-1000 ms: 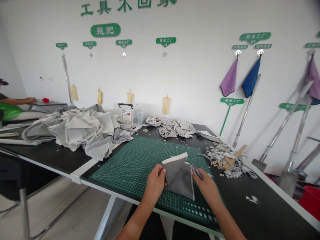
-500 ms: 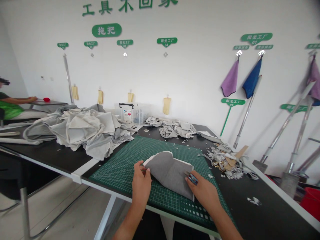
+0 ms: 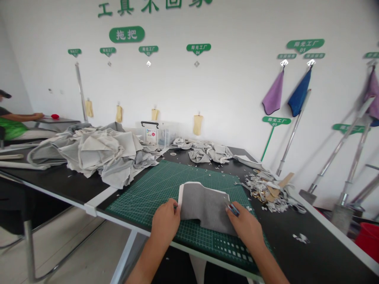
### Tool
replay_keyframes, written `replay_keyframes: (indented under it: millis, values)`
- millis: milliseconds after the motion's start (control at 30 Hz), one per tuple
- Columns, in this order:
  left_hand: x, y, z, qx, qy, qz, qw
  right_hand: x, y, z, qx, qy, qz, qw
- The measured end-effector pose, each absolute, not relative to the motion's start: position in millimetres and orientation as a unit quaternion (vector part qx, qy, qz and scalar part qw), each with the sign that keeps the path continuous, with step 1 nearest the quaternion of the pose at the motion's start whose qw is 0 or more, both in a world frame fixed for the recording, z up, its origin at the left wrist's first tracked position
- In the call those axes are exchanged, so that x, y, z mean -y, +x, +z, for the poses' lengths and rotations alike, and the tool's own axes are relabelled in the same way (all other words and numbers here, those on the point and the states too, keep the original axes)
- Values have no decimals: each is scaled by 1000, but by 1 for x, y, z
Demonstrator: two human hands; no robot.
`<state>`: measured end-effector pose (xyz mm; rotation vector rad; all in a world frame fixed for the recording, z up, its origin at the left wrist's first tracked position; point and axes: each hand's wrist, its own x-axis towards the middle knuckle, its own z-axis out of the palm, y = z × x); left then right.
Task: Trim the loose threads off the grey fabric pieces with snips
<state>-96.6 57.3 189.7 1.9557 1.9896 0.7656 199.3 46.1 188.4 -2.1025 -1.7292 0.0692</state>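
Note:
A grey fabric piece (image 3: 207,207) with a white edge lies over the green cutting mat (image 3: 154,177) in front of me. My left hand (image 3: 166,219) pinches its left edge, fingers closed. At the right edge, my right hand (image 3: 244,221) is closed around a small tool with a patterned blue and red handle (image 3: 233,210), its tip pointing over the fabric. The tool's exact type is hard to tell. Whether the right fingers also grip the fabric is partly hidden.
A large heap of grey cloth (image 3: 100,150) stands at the left. Behind the mat are a clear box (image 3: 160,134) and more cloth (image 3: 210,152). Scraps (image 3: 266,189) lie at the right. A person (image 3: 14,122) sits at the far left.
The left side of the fabric has changed shape, its left edge now more upright and its lower edge raised. My left hand has turned and my right hand has shifted slightly right.

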Motion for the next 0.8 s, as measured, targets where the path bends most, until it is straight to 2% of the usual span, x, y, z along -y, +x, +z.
replay_keyframes:
  millis: [100, 233, 600, 800]
  values:
    - [-58, -98, 196, -685, 673, 231, 155, -45, 199, 191, 623, -753, 23, 209]
    - [-70, -95, 198, -679, 689, 230, 110, -46, 197, 190, 636, -744, 35, 199]
    - [-160, -99, 187, -695, 661, 234, 161, -47, 199, 190, 641, -740, 59, 196]
    - [-183, -97, 186, -706, 646, 244, 156, -48, 198, 191, 638, -742, 67, 196]
